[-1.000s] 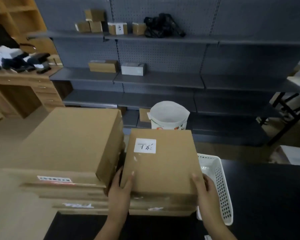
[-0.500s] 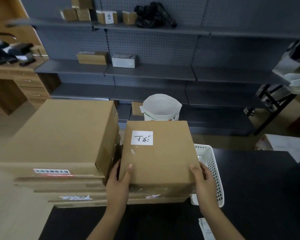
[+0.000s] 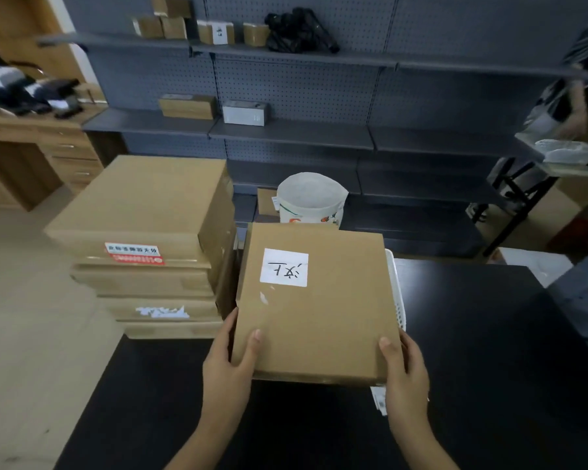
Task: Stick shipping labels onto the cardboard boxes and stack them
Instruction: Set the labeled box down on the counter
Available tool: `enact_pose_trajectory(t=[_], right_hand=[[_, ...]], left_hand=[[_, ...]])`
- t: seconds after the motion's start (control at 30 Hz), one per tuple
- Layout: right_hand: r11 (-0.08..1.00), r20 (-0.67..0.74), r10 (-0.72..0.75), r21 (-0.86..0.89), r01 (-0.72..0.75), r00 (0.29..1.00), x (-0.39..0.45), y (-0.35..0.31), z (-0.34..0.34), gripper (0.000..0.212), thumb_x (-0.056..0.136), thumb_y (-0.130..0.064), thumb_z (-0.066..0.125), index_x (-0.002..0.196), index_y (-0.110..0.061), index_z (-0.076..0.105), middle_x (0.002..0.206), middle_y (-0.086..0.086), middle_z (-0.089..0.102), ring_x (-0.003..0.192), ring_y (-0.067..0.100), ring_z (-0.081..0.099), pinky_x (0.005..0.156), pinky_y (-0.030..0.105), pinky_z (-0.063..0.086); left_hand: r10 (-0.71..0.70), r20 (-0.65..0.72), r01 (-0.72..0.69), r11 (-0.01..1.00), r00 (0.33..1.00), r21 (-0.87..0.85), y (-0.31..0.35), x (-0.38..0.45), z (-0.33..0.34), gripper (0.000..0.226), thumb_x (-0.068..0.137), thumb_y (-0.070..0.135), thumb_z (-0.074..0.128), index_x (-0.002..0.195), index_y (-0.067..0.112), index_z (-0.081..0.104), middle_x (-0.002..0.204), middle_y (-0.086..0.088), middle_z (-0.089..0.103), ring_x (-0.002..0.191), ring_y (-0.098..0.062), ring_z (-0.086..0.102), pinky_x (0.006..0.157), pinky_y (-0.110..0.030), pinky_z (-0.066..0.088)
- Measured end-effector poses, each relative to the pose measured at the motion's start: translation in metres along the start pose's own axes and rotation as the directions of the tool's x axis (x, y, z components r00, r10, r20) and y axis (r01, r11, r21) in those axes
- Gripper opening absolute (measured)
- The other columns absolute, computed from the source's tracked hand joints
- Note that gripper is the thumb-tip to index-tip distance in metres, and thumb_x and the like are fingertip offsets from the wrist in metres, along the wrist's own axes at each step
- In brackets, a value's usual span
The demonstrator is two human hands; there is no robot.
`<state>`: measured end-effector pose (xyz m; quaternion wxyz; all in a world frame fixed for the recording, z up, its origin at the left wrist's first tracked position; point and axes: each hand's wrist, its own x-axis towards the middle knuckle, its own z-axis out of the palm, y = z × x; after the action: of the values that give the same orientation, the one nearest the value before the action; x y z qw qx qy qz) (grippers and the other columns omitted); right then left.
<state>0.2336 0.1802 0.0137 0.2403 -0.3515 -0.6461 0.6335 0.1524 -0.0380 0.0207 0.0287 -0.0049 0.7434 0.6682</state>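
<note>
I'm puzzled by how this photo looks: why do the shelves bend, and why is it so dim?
Head view: the wide lens bows the shelves; light is dim and flat, without glare; the box and its label look sharp, while the desk clutter at the left edge is smeared.

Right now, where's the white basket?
In the head view the white basket sits on the black table, mostly hidden behind the right edge of the labelled box that both hands hold, right of the box stack.

The box (image 3: 314,300) I hold hides most of the white basket (image 3: 397,293) and my fingers beneath it. A paper slip (image 3: 378,400) peeks out behind my right hand (image 3: 404,371), print unreadable. Desk (image 3: 489,351) runs off frame.
</note>
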Motion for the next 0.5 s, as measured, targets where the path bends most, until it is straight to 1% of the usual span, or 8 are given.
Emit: enact_pose_trajectory(t=[0.03, 0.13, 0.2, 0.27, 0.33, 0.4, 0.5], right_hand=[[1.000, 0.001, 0.005, -0.001, -0.005, 1.000, -0.010, 0.008, -0.007, 0.025, 0.092, -0.028, 0.060, 0.117, -0.031, 0.056, 0.107, -0.016, 0.061, 0.097, 0.004, 0.057, 0.082, 0.029, 0.045], [0.999, 0.015, 0.033, -0.018, -0.033, 0.999, -0.039, 0.034, -0.027, 0.022, 0.091, -0.032, 0.061, 0.111, -0.039, 0.057, 0.102, -0.025, 0.061, 0.092, -0.004, 0.058, 0.072, 0.020, 0.043], [0.997, 0.021, 0.059, -0.042, -0.058, 0.998, -0.057, 0.053, -0.038, 0.022, 0.090, -0.033, 0.062, 0.110, -0.041, 0.057, 0.101, -0.027, 0.061, 0.093, -0.006, 0.057, 0.073, 0.018, 0.043], [0.994, 0.047, 0.074, -0.086, -0.069, 0.996, -0.071, 0.072, -0.046, 0.026, 0.089, -0.033, 0.063, 0.114, -0.040, 0.057, 0.101, -0.029, 0.060, 0.094, -0.007, 0.056, 0.075, 0.018, 0.043], [0.990, 0.078, 0.083, -0.120, -0.073, 0.993, -0.080, 0.088, -0.050, 0.031, 0.090, -0.031, 0.064, 0.119, -0.035, 0.056, 0.103, -0.024, 0.061, 0.094, -0.004, 0.057, 0.078, 0.021, 0.043], [0.985, 0.104, 0.110, -0.146, -0.094, 0.989, -0.083, 0.100, -0.050, 0.031, 0.090, -0.029, 0.063, 0.120, -0.032, 0.056, 0.105, -0.017, 0.061, 0.095, 0.000, 0.057, 0.082, 0.026, 0.043], [0.974, 0.132, 0.177, -0.167, -0.154, 0.975, -0.082, 0.118, -0.042, 0.030, 0.092, -0.027, 0.062, 0.120, -0.031, 0.054, 0.103, -0.020, 0.059, 0.095, -0.003, 0.056, 0.083, 0.027, 0.043]], left_hand=[[0.002, -0.007, -0.002, 1.000, 1.000, 0.012, -0.004, -0.015, -0.002, 0.061, 0.074, 0.056, 0.061, 0.132, 0.042, 0.046, 0.114, 0.029, 0.059, 0.104, 0.014, 0.054, 0.079, -0.013, 0.045], [-0.025, -0.018, 0.026, 0.999, 1.000, 0.041, -0.024, -0.056, -0.013, 0.060, 0.075, 0.058, 0.061, 0.131, 0.042, 0.046, 0.115, 0.030, 0.059, 0.106, 0.010, 0.056, 0.081, -0.018, 0.047], [-0.054, -0.024, 0.055, 0.996, 0.998, 0.076, -0.042, -0.079, -0.022, 0.058, 0.076, 0.059, 0.060, 0.130, 0.044, 0.045, 0.113, 0.034, 0.058, 0.105, 0.011, 0.055, 0.082, -0.019, 0.047], [-0.106, -0.034, 0.109, 0.988, 0.994, 0.111, -0.061, -0.097, -0.029, 0.055, 0.078, 0.058, 0.060, 0.130, 0.046, 0.044, 0.113, 0.034, 0.057, 0.105, 0.007, 0.056, 0.085, -0.024, 0.049], [-0.163, -0.038, 0.166, 0.978, 0.986, 0.127, -0.079, -0.108, -0.035, 0.052, 0.080, 0.056, 0.062, 0.127, 0.049, 0.044, 0.114, 0.030, 0.058, 0.106, 0.001, 0.057, 0.086, -0.028, 0.051], [-0.195, -0.040, 0.199, 0.967, 0.980, 0.156, -0.094, -0.114, -0.039, 0.052, 0.080, 0.057, 0.061, 0.127, 0.050, 0.043, 0.115, 0.029, 0.057, 0.107, 0.001, 0.056, 0.087, -0.027, 0.050], [-0.235, -0.050, 0.241, 0.953, 0.971, 0.185, -0.117, -0.112, -0.043, 0.059, 0.079, 0.058, 0.060, 0.133, 0.043, 0.043, 0.115, 0.029, 0.057, 0.107, 0.003, 0.056, 0.084, -0.021, 0.048]])
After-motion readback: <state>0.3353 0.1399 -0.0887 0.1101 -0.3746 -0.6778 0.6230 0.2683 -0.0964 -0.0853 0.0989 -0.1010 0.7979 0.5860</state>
